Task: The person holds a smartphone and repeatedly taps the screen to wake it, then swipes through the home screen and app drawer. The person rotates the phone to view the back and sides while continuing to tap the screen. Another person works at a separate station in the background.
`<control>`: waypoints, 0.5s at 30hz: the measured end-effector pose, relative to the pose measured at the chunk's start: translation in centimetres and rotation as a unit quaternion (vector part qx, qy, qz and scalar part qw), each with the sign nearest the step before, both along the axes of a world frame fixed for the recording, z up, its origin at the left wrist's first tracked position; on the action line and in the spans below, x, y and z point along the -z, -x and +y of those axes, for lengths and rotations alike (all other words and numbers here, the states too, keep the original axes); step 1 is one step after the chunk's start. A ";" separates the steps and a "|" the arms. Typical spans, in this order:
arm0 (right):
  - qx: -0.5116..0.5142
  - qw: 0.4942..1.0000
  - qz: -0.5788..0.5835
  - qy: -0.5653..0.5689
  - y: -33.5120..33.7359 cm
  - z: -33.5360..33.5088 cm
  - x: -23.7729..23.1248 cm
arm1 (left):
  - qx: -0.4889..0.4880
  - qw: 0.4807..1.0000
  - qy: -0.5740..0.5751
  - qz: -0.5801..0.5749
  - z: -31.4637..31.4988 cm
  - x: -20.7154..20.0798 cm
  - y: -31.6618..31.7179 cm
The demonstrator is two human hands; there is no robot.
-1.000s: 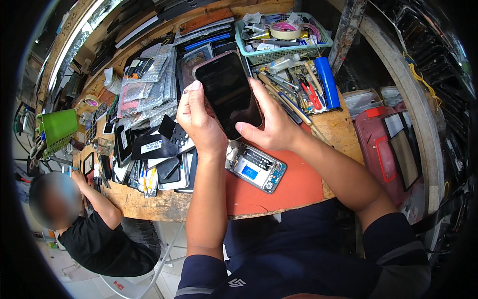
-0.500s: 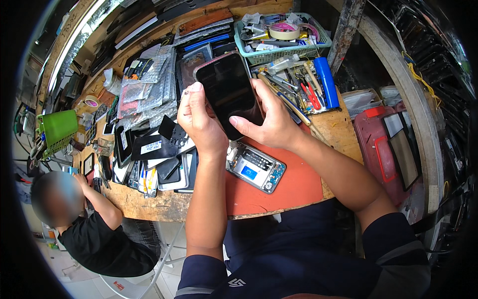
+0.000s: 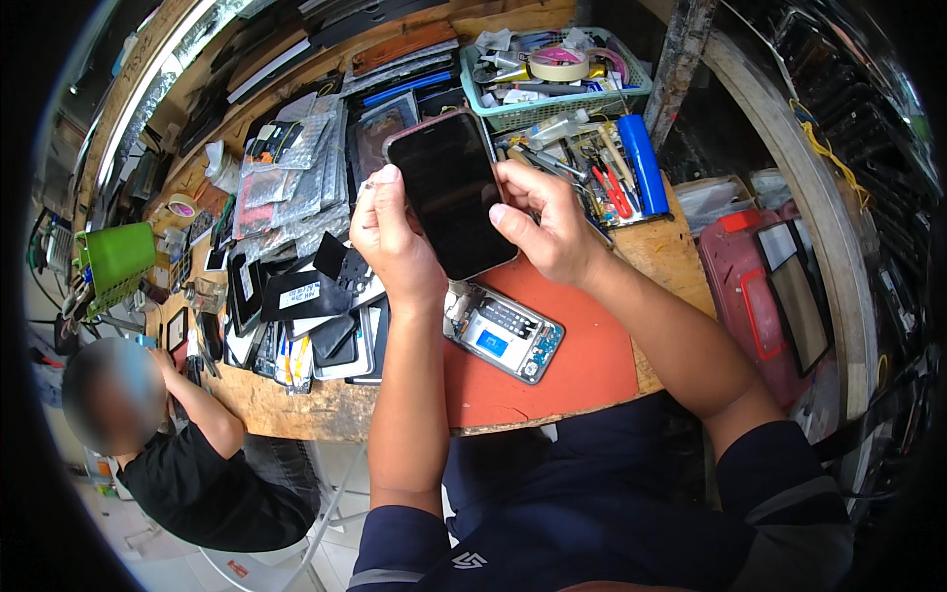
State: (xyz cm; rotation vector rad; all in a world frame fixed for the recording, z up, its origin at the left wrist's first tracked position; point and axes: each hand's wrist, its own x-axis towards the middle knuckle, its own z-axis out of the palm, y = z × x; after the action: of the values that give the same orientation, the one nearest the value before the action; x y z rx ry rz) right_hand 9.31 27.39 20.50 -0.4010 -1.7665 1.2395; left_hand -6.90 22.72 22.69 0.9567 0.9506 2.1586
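Between my hands a smartphone (image 3: 449, 197) with a dark screen is raised above the bench, tilted slightly to the left. My left hand (image 3: 397, 232) grips its left edge, fingers curled, thumb pointing up. On the opposite edge my right hand (image 3: 547, 222) holds on, its fingers partly behind the phone and its thumb along the side of the screen. Below them an opened phone (image 3: 503, 331) lies on an orange-red mat (image 3: 552, 380), its inner boards and a blue-marked battery showing. The held phone's back is hidden.
Bubble-wrapped packets (image 3: 291, 178) and loose phone parts (image 3: 316, 296) crowd the left of the bench. Behind stands a green basket (image 3: 562, 116) of tapes and tubes. Right of it are hand tools (image 3: 614, 187) and a blue cylinder (image 3: 644, 163). A person (image 3: 207, 474) sits at left.
My right thumb has moved from the lower screen up to the phone's right edge. The phone stays in both hands, in nearly the same place.
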 end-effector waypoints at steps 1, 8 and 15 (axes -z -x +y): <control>0.027 0.999 0.016 -0.007 0.2 0.3 0.3 | 0.001 1.000 0.000 0.009 0.1 0.1 -0.2; 0.087 0.995 0.025 -0.035 0.4 0.6 0.2 | 0.000 0.999 -0.003 0.036 0.0 0.8 -0.1; 0.120 0.991 0.025 -0.047 0.8 0.4 0.8 | -0.027 0.998 0.019 0.051 -0.4 0.6 -0.1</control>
State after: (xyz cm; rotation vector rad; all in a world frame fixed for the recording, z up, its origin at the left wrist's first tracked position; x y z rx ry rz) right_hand 8.48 27.79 19.74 -0.5078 -1.6724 0.9856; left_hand -6.77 22.29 22.13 1.0431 1.0729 2.1456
